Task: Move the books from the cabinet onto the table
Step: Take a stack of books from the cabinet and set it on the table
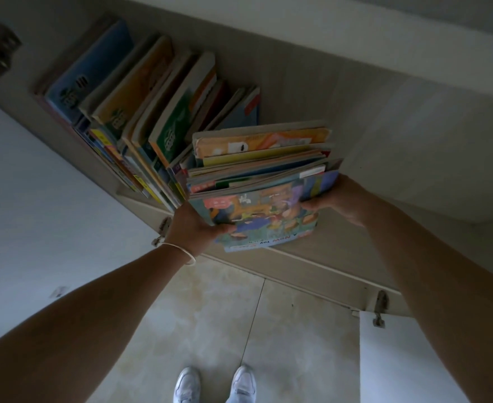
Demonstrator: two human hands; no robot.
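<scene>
A bundle of thin picture books lies tilted at the front of the cabinet shelf, colourful cover facing me. My left hand, with a thin bangle at the wrist, grips the bundle's left lower edge. My right hand holds its right side, fingers hidden behind the books. A row of leaning books stands further left on the same shelf, blue, yellow and green covers showing. No table is in view.
The open cabinet door hangs at the left, another door at the lower right, both on metal hinges. Tiled floor lies below, with my white shoes at the bottom edge.
</scene>
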